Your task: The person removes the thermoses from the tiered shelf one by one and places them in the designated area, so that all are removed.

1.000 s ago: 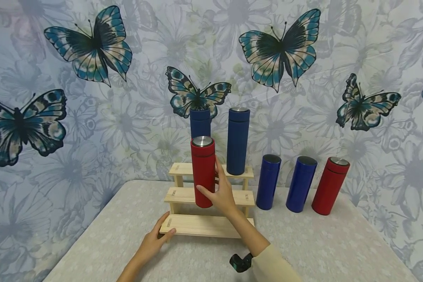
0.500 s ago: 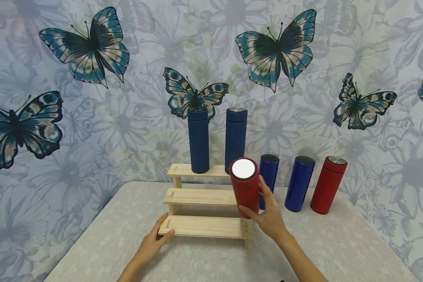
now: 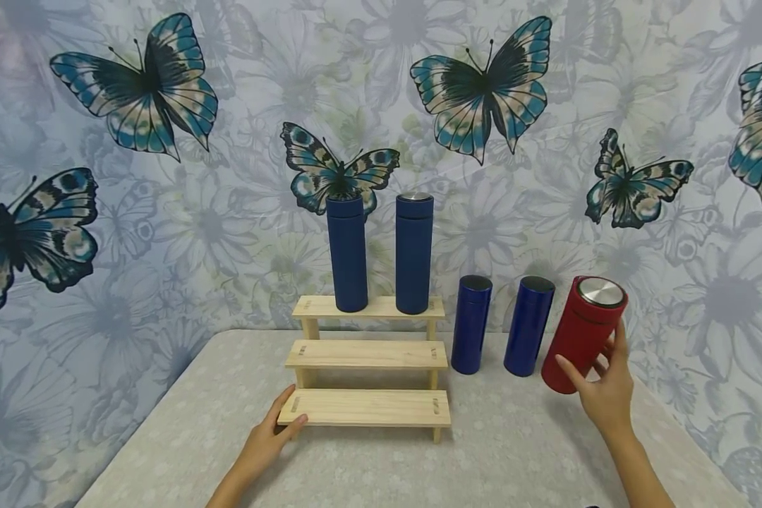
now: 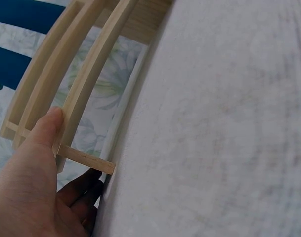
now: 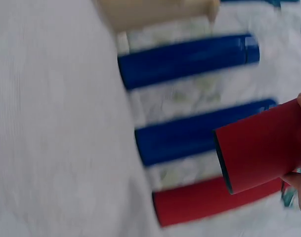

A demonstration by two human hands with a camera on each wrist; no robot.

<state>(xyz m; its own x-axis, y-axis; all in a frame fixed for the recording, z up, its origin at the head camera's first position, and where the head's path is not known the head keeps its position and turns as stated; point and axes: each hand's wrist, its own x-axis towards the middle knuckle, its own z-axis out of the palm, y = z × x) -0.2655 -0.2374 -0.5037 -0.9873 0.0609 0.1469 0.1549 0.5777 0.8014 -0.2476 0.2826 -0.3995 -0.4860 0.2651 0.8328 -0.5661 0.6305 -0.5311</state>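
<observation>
My right hand (image 3: 609, 388) holds a red thermos flask (image 3: 587, 331) with a silver lid, at the right of the table. In the right wrist view the held flask tilts with its base off the table, and a second red flask (image 5: 204, 198) stands just behind it; in the head view the held one almost hides it. My left hand (image 3: 265, 439) grips the left end of the three-step wooden stand (image 3: 365, 408), thumb on the bottom step and fingers around its edge. Two dark blue flasks (image 3: 349, 257) stand upright on the top step.
Two shiny blue flasks (image 3: 472, 324) stand on the table between the stand and the red ones. A pale patterned cloth covers the table (image 3: 381, 473). Behind it hangs a butterfly-print backdrop (image 3: 241, 233).
My right hand has carried the red flask from in front of the stand's middle step rightward, past the blue flasks, to the other red flask. My left hand keeps its grip on the stand.
</observation>
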